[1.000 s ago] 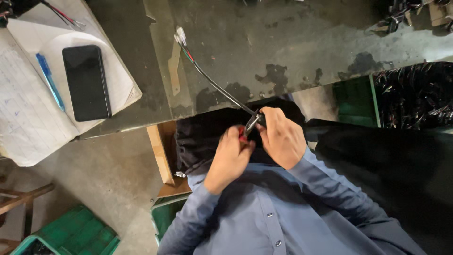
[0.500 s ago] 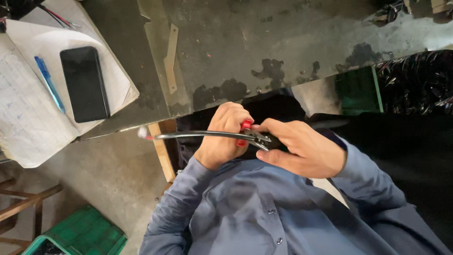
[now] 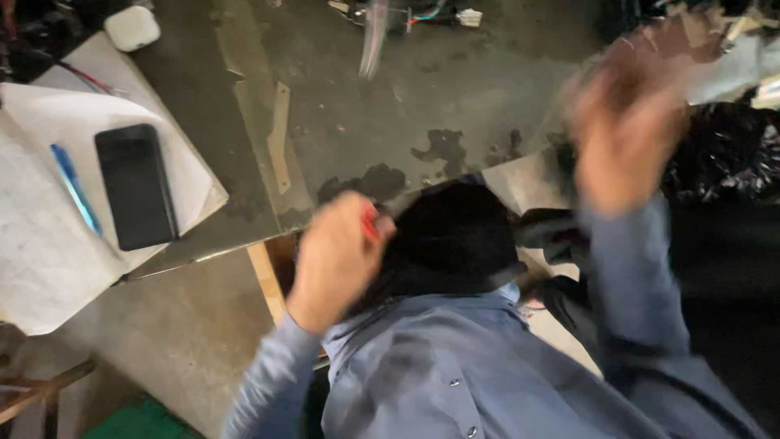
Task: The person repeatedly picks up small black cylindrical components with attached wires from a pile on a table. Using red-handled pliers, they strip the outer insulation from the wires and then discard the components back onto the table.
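While both hands are blurred by motion, their separation is plain: the left hand [image 3: 337, 256] sits low and close to the body, over the near edge of the table [image 3: 455, 97], and the right hand [image 3: 630, 134] is raised high toward the far right. The left hand is curled closed around a small red-handled tool [image 3: 370, 221], of which only a short red part shows at the thumb side; its working end is hidden, so its kind cannot be told. The right hand appears spread, but the blur prevents any firm reading of how far it is open or whether it holds anything. A pale, smeared streak [image 3: 374, 36] stands near the far edge of the table, running roughly away from the body; it may be a wire, though this is uncertain. It lies up and between the hands, well apart from both. Further wiring with a white connector [image 3: 469, 16] rests beside it. At left, a black phone [image 3: 135, 185] and a blue pen [image 3: 75, 187] lie on white papers [image 3: 41, 268], well apart from the hands.
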